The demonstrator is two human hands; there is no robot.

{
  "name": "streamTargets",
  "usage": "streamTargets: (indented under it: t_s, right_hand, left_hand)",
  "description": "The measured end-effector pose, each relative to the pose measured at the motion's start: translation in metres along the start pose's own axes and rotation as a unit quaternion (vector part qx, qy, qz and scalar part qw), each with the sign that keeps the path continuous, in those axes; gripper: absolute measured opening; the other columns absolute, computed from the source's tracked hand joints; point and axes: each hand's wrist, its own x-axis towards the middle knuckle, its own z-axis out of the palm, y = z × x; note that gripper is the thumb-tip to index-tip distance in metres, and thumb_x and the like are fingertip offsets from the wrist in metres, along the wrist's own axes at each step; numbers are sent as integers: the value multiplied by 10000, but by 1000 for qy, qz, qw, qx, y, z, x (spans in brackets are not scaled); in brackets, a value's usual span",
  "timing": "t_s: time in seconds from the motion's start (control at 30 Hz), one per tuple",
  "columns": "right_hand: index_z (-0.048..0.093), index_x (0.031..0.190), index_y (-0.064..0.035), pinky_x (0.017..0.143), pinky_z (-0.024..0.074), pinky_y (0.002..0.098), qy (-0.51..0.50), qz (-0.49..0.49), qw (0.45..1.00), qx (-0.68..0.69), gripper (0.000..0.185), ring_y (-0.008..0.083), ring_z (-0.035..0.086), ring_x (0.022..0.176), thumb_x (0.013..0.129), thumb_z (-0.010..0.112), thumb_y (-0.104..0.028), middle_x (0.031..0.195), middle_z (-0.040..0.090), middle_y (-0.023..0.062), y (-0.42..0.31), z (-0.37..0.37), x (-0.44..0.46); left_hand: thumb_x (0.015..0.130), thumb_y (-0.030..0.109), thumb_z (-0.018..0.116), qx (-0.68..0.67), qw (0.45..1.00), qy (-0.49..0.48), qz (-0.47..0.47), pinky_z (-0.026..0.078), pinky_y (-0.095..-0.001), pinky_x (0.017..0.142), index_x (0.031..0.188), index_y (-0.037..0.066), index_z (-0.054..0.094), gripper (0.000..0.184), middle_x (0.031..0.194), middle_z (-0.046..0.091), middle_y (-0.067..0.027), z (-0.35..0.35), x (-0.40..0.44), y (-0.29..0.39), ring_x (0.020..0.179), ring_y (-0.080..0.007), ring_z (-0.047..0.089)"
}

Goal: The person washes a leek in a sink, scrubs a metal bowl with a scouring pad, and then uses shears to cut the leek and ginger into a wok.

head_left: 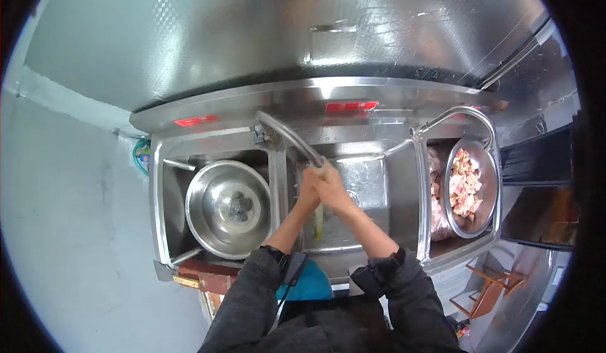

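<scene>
My left hand [308, 187] and my right hand [332, 190] are pressed together just below the tip of a curved metal faucet [293, 138], over the middle sink basin [398, 189]. Both hands look closed, with fingers overlapping and partly hidden. A long pale vegetable stalk with a green end [317, 227] shows below them, between my wrists. Its upper part disappears behind the hands, and which hand grips it is hard to make out.
A round steel bowl [218, 182] sits in the left basin. On the right, a steel colander-like bowl [451, 217] holds chopped meat pieces [465, 185], beside bagged meat [439, 217] under a second faucet [464, 110]. A wooden stool [489, 293] stands lower right.
</scene>
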Motion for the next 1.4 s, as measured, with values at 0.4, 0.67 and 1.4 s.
streamTargets:
  t_s: [0.4, 0.67, 1.4]
  right_hand:
    - [239, 493, -157, 436, 244, 247, 117, -116, 855, 492, 409, 83, 195, 372, 849, 423, -235, 403, 199, -36, -75, -114, 1]
    - [240, 510, -142, 472, 265, 237, 272, -170, 777, 541, 400, 93, 165, 414, 838, 459, -210, 456, 174, -32, -81, -185, -33]
    - [255, 547, -130, 541, 314, 240, 348, -215, 775, 482, 375, 92, 180, 460, 839, 481, -195, 510, 186, -32, -72, -218, -38]
  left_hand:
    - [714, 265, 653, 59, 974, -77, -207, 403, -257, 526, 754, 8, 619, 263, 578, 550, -57, -17, -19, -9, 553, -104, 510]
    - [721, 324, 649, 73, 979, -171, -84, 379, -250, 500, 929, 67, 600, 334, 674, 554, -1, -26, 7, -8, 561, -105, 492]
    - [857, 226, 464, -153, 913, -314, -210, 330, -181, 489, 1001, 65, 478, 217, 808, 493, 8, -2, 17, 15, 577, -42, 394]
